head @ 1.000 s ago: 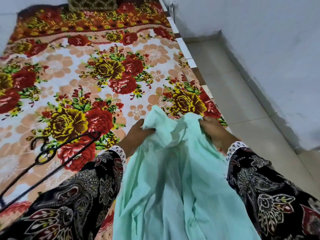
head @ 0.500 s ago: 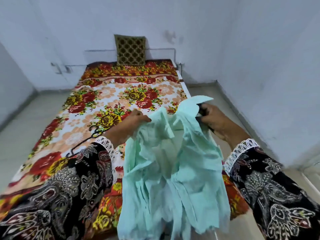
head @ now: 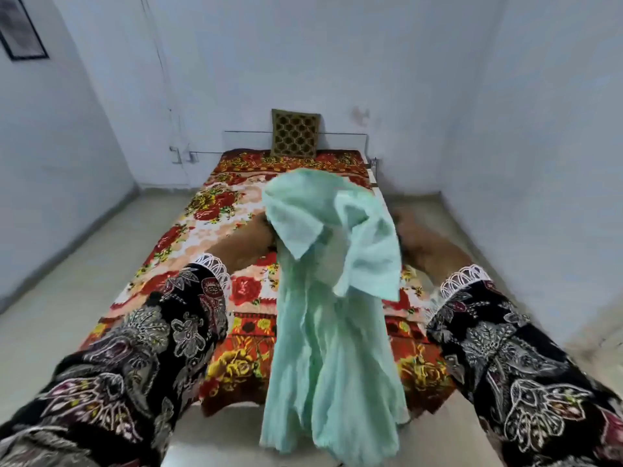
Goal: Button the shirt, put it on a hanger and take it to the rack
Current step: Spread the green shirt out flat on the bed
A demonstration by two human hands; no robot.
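Note:
A pale mint-green shirt [head: 323, 298] hangs in the air in front of me, bunched at the top and trailing down past the foot of the bed. My left hand [head: 251, 239] grips its upper left edge, partly hidden behind the cloth. My right hand [head: 416, 241] holds the upper right side, blurred by motion. Both arms wear black patterned sleeves with white lace cuffs. The hanger is hidden from view.
A bed with a red and yellow floral sheet [head: 215, 214] runs away from me to the far wall, a patterned cushion [head: 295, 133] upright at its head. Pale tiled floor [head: 60, 298] lies on both sides. A framed picture [head: 20, 28] hangs on the left wall.
Both hands have lifted the shirt higher and farther from me. My view has risen from the bed surface to the whole room. The black hanger on the sheet is no longer seen.

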